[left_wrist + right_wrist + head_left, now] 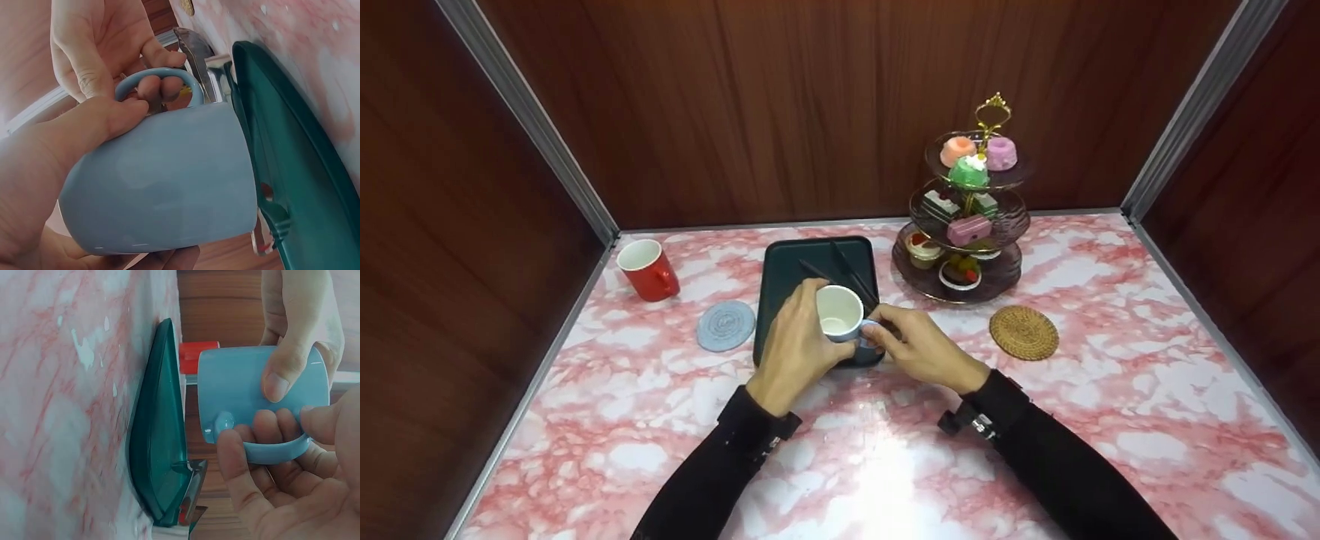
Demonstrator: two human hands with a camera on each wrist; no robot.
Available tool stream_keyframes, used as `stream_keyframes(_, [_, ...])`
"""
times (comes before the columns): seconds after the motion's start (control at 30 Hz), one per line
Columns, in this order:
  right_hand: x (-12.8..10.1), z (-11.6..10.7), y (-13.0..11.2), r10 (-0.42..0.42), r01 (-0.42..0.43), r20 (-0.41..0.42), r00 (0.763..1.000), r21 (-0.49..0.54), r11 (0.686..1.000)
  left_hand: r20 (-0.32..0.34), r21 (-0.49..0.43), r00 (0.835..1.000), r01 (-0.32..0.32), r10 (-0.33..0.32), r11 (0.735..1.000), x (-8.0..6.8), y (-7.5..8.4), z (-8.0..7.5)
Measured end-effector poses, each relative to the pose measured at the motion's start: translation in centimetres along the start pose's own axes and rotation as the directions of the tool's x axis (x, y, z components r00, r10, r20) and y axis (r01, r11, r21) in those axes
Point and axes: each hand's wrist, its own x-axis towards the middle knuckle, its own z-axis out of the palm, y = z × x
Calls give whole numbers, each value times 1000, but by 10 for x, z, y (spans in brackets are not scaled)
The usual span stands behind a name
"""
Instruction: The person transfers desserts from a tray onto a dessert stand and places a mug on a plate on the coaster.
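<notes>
Both hands hold a light blue mug (169, 174) with a white inside (840, 309), upright above a dark green tray (781, 262). My left hand (799, 334) grips the mug's body, its thumb on the near side and its fingers on the far side. With the right hand (919, 341) I hold the handle (275, 453), fingers passing through the loop. A gap shows between mug and tray in the right wrist view. Two long, dark utensils (851, 270) lie in the tray, partly hidden by the mug and hands.
A red mug (652, 277) stands at the back left, near a round blue coaster (726, 326). On the right are a woven brown coaster (1024, 332) and a three-tier stand (900, 259) of small cakes and desserts. Wooden panels (780, 112) enclose the marbled table (645, 420).
</notes>
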Motion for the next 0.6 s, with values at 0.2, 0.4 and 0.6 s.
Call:
stream_keyframes(0.2, [-7,-10,10,-20,21,-28,999,11,1000,-5,-23,1000,-12,12,1000,0,9,8])
stream_keyframes(0.4, [-16,-23,10,-31,28,-41,999,-50,998,9,-76,1000,-25,26,997,1,18,14])
stream_keyframes(0.6, [-27,-35,14,-11,9,-45,999,-23,1000,22,-98,998,-57,59,994,1,27,22])
